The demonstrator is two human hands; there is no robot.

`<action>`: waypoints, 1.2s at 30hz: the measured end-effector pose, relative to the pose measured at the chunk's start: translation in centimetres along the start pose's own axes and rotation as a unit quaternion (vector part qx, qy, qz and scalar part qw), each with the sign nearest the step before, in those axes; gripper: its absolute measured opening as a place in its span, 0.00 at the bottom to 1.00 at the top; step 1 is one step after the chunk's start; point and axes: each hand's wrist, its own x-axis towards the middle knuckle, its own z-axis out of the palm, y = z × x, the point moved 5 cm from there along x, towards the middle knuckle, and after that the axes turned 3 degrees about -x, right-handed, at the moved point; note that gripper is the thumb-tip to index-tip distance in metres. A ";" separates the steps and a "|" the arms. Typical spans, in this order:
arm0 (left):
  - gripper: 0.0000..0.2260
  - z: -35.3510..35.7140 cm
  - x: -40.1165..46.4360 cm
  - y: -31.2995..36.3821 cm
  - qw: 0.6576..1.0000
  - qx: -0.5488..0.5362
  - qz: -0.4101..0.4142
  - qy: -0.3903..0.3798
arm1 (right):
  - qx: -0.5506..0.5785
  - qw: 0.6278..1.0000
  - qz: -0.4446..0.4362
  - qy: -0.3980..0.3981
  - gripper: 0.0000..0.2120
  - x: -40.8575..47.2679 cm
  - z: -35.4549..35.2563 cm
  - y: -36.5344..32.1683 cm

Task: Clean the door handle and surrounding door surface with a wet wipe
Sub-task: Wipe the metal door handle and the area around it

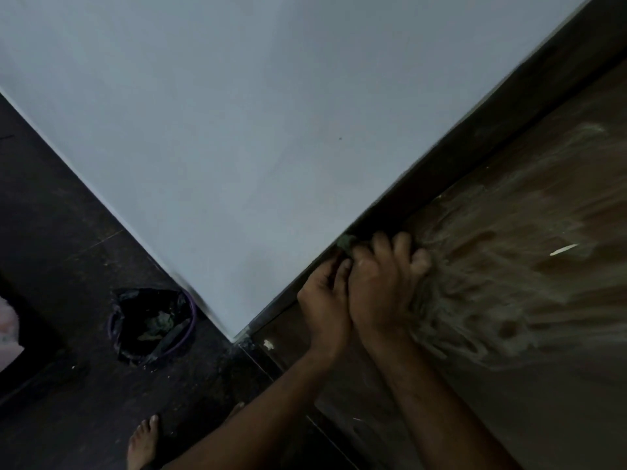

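A small crumpled grey-green wet wipe (346,242) sits at the dark door frame edge (390,212), where the pale blue-grey wall (237,130) meets the brown door (509,266). The right hand (383,286) curls its fingers against the door surface just beside the wipe, and its grip seems to close on the wipe, though the dim, blurred view leaves this uncertain. The left hand (322,300) lies against the right one, fingers bent toward the same spot; whether its grip holds anything cannot be told. The door shows whitish streaks and smears to the right of the hands. On the dark floor (68,232) to the left stands a purple-rimmed bin (152,323) lined with a black bag. A bare foot (142,442) rests on the floor near the bottom edge.
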 end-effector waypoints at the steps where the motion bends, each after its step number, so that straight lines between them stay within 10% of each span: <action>1: 0.08 0.1 0.0 -0.3 1.000 0.000 -0.003 0.003 | 0.005 1.000 -0.005 -0.028 0.02 -0.4 0.5 -0.2; 11: 0.06 0.7 1.2 0.2 0.989 0.089 0.120 0.003 | 0.121 0.991 0.042 -0.049 0.12 -2.3 -1.3 0.2; 17: 0.07 -0.7 2.0 -3.2 0.985 0.140 -0.040 0.091 | 0.261 0.952 0.145 -0.062 0.10 -5.2 -2.4 1.2; 23: 0.04 1.6 1.6 -0.4 0.993 0.085 0.070 0.043 | 0.305 0.929 0.192 -0.083 0.10 -6.3 -2.5 1.6; 29: 0.07 -0.5 2.1 -4.8 0.988 0.127 -0.052 0.078 | 0.313 0.925 0.199 -0.086 0.10 -6.9 -3.0 1.4; 36: 0.02 2.0 0.9 1.6 0.949 0.124 0.288 -0.012 | 0.334 0.912 0.235 -0.031 0.10 -7.0 -3.1 1.8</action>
